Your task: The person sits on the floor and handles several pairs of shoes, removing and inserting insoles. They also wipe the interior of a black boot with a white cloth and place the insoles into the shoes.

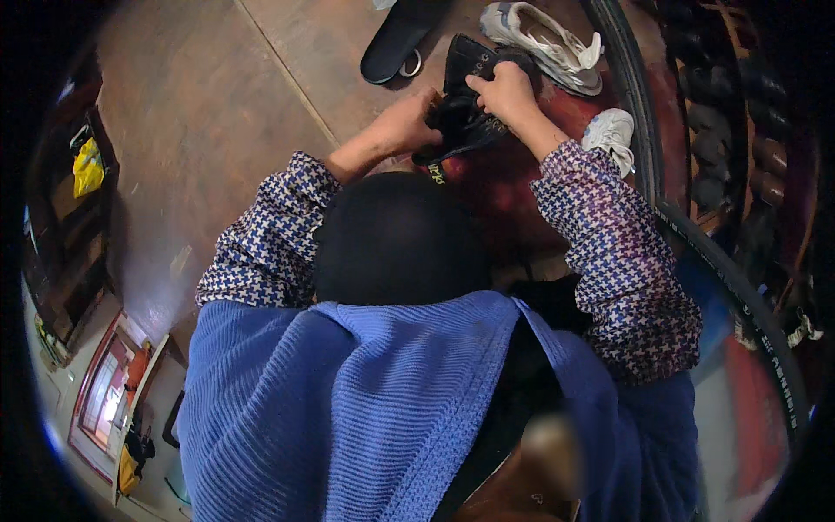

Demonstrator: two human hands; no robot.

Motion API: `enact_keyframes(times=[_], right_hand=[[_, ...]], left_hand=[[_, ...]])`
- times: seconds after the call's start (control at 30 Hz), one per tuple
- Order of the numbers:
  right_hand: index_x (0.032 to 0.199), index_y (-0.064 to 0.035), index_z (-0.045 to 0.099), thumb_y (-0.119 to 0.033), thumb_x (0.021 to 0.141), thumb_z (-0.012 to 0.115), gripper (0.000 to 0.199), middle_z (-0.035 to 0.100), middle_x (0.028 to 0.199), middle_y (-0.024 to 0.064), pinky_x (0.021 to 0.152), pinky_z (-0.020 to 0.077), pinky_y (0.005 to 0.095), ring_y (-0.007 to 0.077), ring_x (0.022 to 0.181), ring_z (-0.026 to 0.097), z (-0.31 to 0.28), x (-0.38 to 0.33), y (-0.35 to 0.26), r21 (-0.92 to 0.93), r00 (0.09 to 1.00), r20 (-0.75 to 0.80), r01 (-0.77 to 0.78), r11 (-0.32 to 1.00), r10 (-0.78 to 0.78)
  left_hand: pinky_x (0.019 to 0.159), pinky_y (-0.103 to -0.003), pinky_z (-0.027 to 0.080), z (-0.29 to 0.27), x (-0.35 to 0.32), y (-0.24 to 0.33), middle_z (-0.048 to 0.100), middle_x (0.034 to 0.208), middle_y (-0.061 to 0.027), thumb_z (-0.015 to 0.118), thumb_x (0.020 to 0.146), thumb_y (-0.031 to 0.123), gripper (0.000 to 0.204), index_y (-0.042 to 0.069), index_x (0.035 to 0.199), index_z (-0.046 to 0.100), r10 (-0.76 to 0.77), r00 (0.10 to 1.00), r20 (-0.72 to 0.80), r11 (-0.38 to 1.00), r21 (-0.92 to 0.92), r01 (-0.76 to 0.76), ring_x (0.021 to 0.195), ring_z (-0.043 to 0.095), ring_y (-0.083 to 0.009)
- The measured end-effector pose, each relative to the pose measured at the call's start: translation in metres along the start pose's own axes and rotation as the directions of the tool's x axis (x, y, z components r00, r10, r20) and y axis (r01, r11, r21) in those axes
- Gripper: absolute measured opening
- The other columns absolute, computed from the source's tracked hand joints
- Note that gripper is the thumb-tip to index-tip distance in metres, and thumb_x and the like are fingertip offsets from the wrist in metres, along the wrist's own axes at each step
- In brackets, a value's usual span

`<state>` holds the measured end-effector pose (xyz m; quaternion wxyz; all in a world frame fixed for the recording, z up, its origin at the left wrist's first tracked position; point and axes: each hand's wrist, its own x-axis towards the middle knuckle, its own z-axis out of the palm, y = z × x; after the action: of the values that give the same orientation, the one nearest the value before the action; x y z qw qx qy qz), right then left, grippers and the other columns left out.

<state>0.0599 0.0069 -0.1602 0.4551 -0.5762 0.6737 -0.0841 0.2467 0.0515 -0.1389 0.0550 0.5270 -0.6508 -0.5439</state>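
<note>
Head view: blk shoe sits at top ctr, btwn the two hands, w/ its eyelets showing, just past the dark knee. L hand is on the shoe's left side, thumb & fingers closed on its edge; can't tell exactly which part, too dark. R hand is over the shoe's right side nr the eyelets, thumb & fingers pinched on it; any lace btwn them too small to tell. So shoe is right of L hand, mostly left of R hand, touching both. Up-left of R hand, a blk sole lies on the floor, pale ring at its near end. White shoe is beyond R hand, 2nd white trainer right of R wrist, nr the blk tube.
</note>
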Motion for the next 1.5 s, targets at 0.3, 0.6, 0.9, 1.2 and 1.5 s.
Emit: enact_keyframes(times=[0.3,0.6,0.9,1.2,1.5], right_hand=[[0.087,-0.0017,0.052,-0.021,0.075,0.063,0.026,0.057,0.088,0.0168,0.070,0.0473,0.0440,0.0366,0.082,0.058,-0.004,-0.027,-0.019,-0.098,0.905,-0.326,0.256,0.962,-0.274],[0.085,-0.0021,0.055,-0.036,0.078,0.060,0.035,0.058,0.084,0.0156,0.064,0.0495,0.0437,0.0366,0.075,0.060,-0.015,-0.076,-0.029,-0.474,0.922,0.205,0.386,0.792,-0.327],[0.078,0.0001,0.058,-0.036,0.084,0.052,0.037,0.060,0.077,0.0210,0.064,0.0473,0.0480,0.0387,0.075,0.059,-0.013,-0.054,0.000,-0.285,0.957,0.076,0.290,0.914,-0.280],[0.077,0.0010,0.059,-0.036,0.086,0.048,0.040,0.061,0.074,0.0226,0.069,0.0468,0.0448,0.0375,0.077,0.060,-0.019,-0.047,-0.009,0.009,0.990,0.139,0.026,1.000,-0.027],[0.077,0.0005,0.057,-0.030,0.085,0.050,0.033,0.057,0.073,0.0236,0.064,0.0442,0.0462,0.0416,0.074,0.055,-0.022,-0.061,-0.019,-0.140,0.969,0.019,0.245,0.959,-0.245]], left_hand=[[0.077,-0.040,0.047,-0.002,0.002,0.009,0.062,0.093,-0.0152,0.058,0.067,0.008,0.020,0.004,0.086,0.065,0.229,0.969,-0.095,0.853,0.500,-0.153,0.093,0.057,-0.0318],[0.079,-0.036,0.048,-0.028,0.033,0.012,0.062,0.094,-0.0158,0.053,0.082,0.021,0.026,0.001,0.098,0.060,0.040,0.995,0.088,0.979,-0.203,-0.021,0.084,0.060,-0.0319],[0.084,-0.035,0.045,-0.028,-0.007,0.037,0.062,0.100,-0.0113,0.049,0.087,0.021,0.027,0.004,0.106,0.057,0.046,0.972,0.231,0.999,0.013,-0.050,0.090,0.060,-0.0239],[0.100,-0.048,0.028,-0.009,-0.057,-0.024,0.058,0.111,-0.0009,0.051,0.078,0.015,0.024,0.011,0.100,0.061,0.453,0.875,0.168,0.660,0.597,-0.456,0.107,0.052,-0.0177],[0.067,-0.036,0.052,-0.003,0.002,0.047,0.063,0.089,-0.0122,0.052,0.077,0.012,0.023,0.009,0.097,0.062,0.036,0.843,0.536,0.611,0.656,-0.443,0.088,0.062,-0.0267]])
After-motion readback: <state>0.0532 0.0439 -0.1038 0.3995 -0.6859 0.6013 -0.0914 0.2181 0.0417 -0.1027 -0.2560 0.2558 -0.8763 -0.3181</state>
